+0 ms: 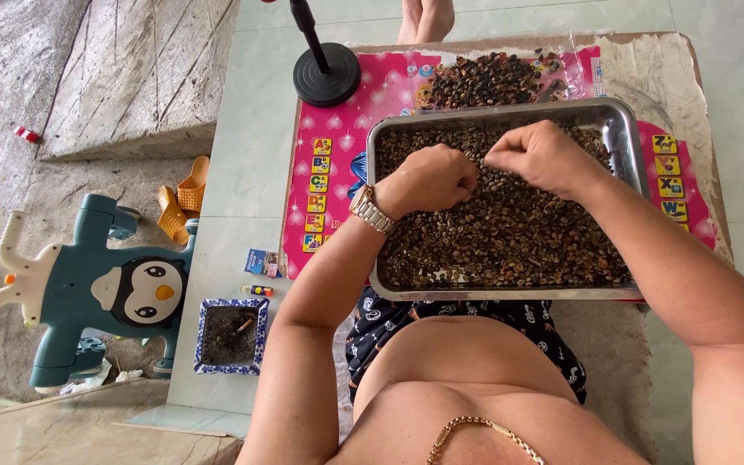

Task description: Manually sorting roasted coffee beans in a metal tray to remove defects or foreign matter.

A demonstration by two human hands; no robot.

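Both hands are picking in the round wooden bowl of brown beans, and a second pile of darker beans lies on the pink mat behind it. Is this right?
Not quite. In the head view the left hand and right hand pick in a rectangular metal tray of brown beans, not a round wooden bowl. The rest holds: the darker bean pile lies on the pink mat behind it.

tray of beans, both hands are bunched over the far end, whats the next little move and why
Probably lift the right hand and drop its pinch onto the dark pile beyond the metal tray. Both hands, the left hand too, are curled fingertips-down in the beans, and that separate heap on the pink mat looks like picked-out pieces.
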